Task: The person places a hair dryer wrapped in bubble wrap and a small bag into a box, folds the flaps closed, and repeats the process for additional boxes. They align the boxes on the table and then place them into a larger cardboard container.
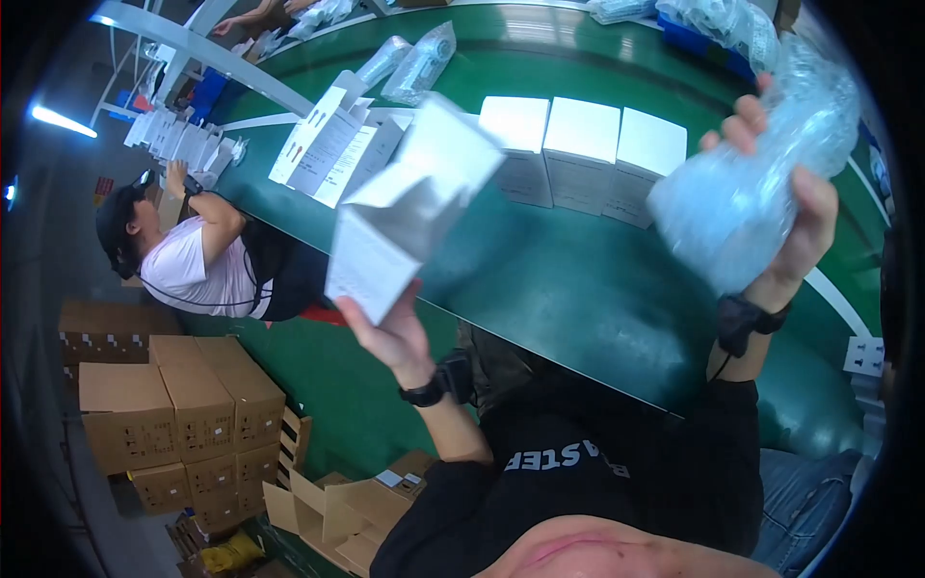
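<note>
My left hand (397,337) is closed around the lower end of a small white carton (378,252). The carton is tilted, its top flaps stand open, and its inside looks hollow. Over the right side of the table, my right hand (807,217) grips a bubble-wrapped bundle (727,212); what the wrap contains cannot be made out. Between the hands, a row of three closed white cartons (580,144) stands on the green table (568,279). Beyond the held carton, other white cartons (332,144) with open flaps stand close together.
Two bubble-wrapped pieces (424,63) lie at the far side. A blue bin (708,48) with more wrapped pieces is at far right. A co-worker (207,250) stands at the left beside more white cartons (178,143). Stacked brown cardboard boxes (183,405) and an open one (332,511) are on the floor.
</note>
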`<move>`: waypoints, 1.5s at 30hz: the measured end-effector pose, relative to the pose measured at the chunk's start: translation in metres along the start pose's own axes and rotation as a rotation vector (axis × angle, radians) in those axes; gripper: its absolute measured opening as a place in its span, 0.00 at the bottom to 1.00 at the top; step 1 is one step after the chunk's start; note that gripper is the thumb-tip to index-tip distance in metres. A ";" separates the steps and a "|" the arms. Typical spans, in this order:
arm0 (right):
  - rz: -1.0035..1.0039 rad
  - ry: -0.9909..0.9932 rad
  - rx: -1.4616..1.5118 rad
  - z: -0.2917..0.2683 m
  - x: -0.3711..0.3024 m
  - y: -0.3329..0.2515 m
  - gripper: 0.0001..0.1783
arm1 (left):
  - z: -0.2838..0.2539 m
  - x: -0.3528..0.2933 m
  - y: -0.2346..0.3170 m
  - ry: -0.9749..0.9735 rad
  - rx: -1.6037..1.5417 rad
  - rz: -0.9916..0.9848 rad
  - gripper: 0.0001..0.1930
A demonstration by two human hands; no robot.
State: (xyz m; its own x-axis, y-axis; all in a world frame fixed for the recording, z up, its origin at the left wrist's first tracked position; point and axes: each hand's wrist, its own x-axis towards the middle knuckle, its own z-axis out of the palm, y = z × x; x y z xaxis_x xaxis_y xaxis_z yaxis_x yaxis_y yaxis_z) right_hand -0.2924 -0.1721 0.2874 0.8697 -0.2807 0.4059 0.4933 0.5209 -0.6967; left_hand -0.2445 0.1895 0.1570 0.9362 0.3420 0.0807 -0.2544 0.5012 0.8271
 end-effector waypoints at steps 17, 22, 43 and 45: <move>0.433 -0.298 -0.338 0.029 -0.014 0.078 0.37 | -0.007 -0.050 -0.008 -0.250 0.304 0.053 0.45; 0.133 -0.255 -0.093 0.022 -0.021 0.096 0.34 | -0.020 -0.049 -0.009 -0.241 0.257 0.003 0.43; 0.172 -0.420 -0.458 0.035 -0.052 0.116 0.46 | -0.035 -0.041 -0.025 -0.088 -0.050 -0.352 0.30; 0.145 -0.433 -0.378 0.031 -0.052 0.127 0.42 | -0.039 -0.042 -0.024 -0.303 -0.070 -0.455 0.30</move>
State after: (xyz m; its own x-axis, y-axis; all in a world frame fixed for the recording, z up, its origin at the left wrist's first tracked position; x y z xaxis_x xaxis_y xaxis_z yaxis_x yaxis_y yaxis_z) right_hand -0.2753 -0.0664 0.1959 0.8821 0.1680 0.4401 0.4106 0.1840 -0.8931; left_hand -0.2876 0.1940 0.1125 0.9807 -0.1608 -0.1109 0.1864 0.6003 0.7777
